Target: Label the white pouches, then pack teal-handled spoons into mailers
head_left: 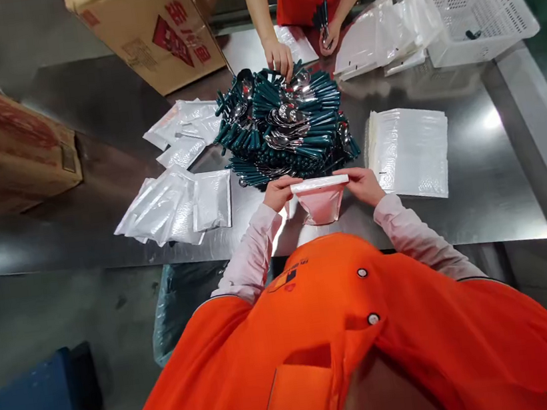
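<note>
A white padded mailer (322,204) is held upright near the table's front edge, its top flap stretched between my two hands. My left hand (279,192) pinches the flap's left end. At the right end, my right hand (364,185) grips the same flap with closed fingers. What the mailer contains is hidden. Just beyond it lies a large heap of spoons with dark green handles (287,122). To the right of my right hand is a stack of flat padded mailers (412,153). Plump, filled-looking mailers (167,205) lie to the left of my left hand.
Across the metal table (492,183), a co-worker's hand (279,56) reaches into the heap; the other hand (329,36) holds several utensils. A cardboard box (150,33) stands at back left, another box (7,139) farther left. A white basket (480,16) is at back right.
</note>
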Demonstrator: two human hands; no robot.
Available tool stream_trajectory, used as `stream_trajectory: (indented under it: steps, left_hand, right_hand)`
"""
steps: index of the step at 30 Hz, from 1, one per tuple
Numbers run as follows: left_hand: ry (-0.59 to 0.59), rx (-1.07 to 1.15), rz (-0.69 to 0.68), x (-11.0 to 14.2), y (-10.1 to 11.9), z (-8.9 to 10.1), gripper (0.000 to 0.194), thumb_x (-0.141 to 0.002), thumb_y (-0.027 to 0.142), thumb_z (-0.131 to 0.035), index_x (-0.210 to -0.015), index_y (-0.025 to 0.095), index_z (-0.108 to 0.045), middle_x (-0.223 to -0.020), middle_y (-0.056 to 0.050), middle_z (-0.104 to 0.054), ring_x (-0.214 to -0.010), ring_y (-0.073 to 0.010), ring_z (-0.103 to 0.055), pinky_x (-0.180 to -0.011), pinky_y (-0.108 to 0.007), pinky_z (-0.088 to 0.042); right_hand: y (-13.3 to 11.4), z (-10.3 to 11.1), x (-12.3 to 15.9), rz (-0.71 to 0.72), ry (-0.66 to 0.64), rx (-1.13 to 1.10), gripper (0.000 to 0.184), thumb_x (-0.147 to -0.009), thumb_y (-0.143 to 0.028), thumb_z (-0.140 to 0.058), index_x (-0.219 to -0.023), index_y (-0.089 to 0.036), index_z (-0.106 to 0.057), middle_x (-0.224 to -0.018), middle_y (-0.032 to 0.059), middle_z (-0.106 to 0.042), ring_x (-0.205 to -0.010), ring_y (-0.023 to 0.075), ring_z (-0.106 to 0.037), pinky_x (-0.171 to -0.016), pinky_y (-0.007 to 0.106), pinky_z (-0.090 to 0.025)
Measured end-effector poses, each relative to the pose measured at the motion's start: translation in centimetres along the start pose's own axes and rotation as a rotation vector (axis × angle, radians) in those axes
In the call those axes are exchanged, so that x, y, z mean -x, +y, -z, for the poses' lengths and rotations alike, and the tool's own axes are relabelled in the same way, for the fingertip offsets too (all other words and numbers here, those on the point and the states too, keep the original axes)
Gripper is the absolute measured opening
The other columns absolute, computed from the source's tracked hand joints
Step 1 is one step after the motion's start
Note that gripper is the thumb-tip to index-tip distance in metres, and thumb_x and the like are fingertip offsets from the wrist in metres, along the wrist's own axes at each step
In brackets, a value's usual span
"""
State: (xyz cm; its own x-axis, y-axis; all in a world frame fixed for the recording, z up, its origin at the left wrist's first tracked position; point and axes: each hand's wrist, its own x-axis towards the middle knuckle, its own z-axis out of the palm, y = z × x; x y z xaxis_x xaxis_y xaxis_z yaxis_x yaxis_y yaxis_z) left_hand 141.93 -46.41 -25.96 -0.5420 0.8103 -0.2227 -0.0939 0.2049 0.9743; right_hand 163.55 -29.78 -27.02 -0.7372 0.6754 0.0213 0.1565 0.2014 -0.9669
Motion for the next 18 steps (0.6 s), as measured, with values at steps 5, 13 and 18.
stream_trajectory:
  steps: [5,13,18]
  left_hand:
    - [-0.112,-0.024,-0.037,-0.1,0.6,0.4,0.024,-0.064,0.038,-0.075,-0.071,0.016,-0.081,-0.080,-0.007,-0.065,-0.059,-0.0125,-0.051,-0.050,-0.029,-0.034]
    - [0.037,-0.071,-0.067,0.6,-0.3,-0.9,0.053,-0.065,0.032,-0.089,-0.115,0.022,-0.074,-0.083,-0.001,-0.068,-0.075,-0.0157,-0.060,-0.073,-0.032,-0.050]
    - [-0.176,-0.259,0.000,2.0,-1.0,-2.5,0.031,-0.085,0.038,-0.077,-0.108,0.018,-0.073,-0.083,-0.004,-0.070,-0.082,-0.0184,-0.065,-0.079,-0.034,-0.053]
  right_hand:
    - [0.6,1.1,-0.4,-0.014,-0.072,-0.033,0.021,-0.074,-0.031,-0.063,-0.078,-0.023,-0.082,-0.090,0.0052,-0.082,-0.095,0.0264,-0.076,-0.095,0.042,-0.059]
    - [1.5,-1.0,-0.4,-0.155,0.005,-0.171,0.051,-0.059,-0.053,-0.090,-0.092,-0.024,-0.063,-0.068,-0.0057,-0.063,-0.064,0.0148,-0.059,-0.064,0.030,-0.052]
    - [0.1,-2.6,0.5,-0.165,-0.141,-0.213,0.051,-0.064,-0.063,-0.087,-0.096,-0.027,-0.071,-0.092,0.0043,-0.076,-0.081,0.0221,-0.066,-0.075,0.037,-0.055]
